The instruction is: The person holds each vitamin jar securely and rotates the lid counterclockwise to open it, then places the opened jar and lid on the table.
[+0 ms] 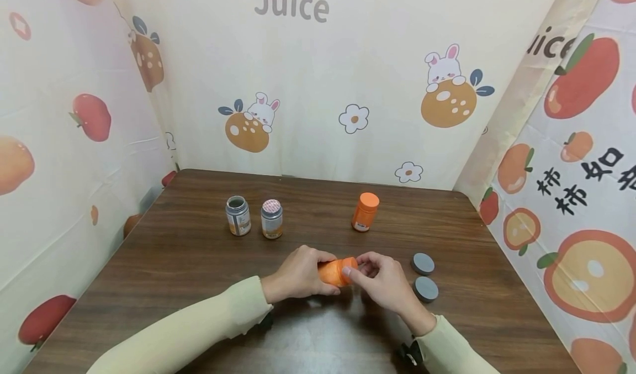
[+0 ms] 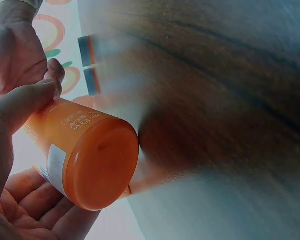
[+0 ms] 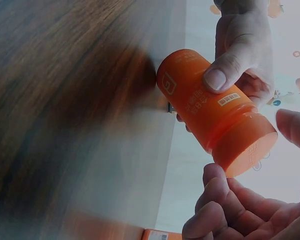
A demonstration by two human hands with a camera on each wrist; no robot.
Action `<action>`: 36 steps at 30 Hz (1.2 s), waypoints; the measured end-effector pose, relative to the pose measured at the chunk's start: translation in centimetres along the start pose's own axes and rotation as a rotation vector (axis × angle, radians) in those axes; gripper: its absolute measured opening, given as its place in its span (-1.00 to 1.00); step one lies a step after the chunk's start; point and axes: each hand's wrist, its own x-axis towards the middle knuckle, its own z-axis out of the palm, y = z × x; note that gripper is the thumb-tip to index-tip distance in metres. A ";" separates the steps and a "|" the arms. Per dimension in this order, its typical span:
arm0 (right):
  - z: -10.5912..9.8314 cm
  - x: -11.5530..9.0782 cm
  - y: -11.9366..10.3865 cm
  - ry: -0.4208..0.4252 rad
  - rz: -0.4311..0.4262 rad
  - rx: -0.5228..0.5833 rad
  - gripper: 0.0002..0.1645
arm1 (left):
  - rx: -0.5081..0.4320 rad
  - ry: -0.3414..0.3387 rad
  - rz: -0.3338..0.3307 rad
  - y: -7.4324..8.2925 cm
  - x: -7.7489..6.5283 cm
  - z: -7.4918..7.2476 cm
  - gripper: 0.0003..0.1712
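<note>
Well in from the worktop's [image 1: 189,241] far edge, an orange cylindrical plastic bottle [image 1: 330,274] is held tilted.
The left hand [image 1: 301,273] grasps its body; the right hand [image 1: 388,283] curves about its round orange lid [image 1: 351,262], though I cannot tell whether it grips. Lid-turning seems in hand; it would call for a steady left hold and the right thumb meeting the rim.

The bottle [image 1: 330,273] at lower centre is orange with white print, its cap [image 3: 246,144] orange too. The lids [image 1: 423,263] at lower right are grey, the tabletop [image 1: 194,252] brown and wood-grained, the cream backdrop [image 1: 318,70] patterned with fruit [image 1: 448,106], flowers [image 1: 354,119] and rabbits [image 1: 444,69].
</note>
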 end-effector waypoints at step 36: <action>-1.3 -0.5 0.4 0.008 -0.302 -0.008 -0.30 | 0.011 -0.003 -0.018 0.1 0.0 0.0 -0.40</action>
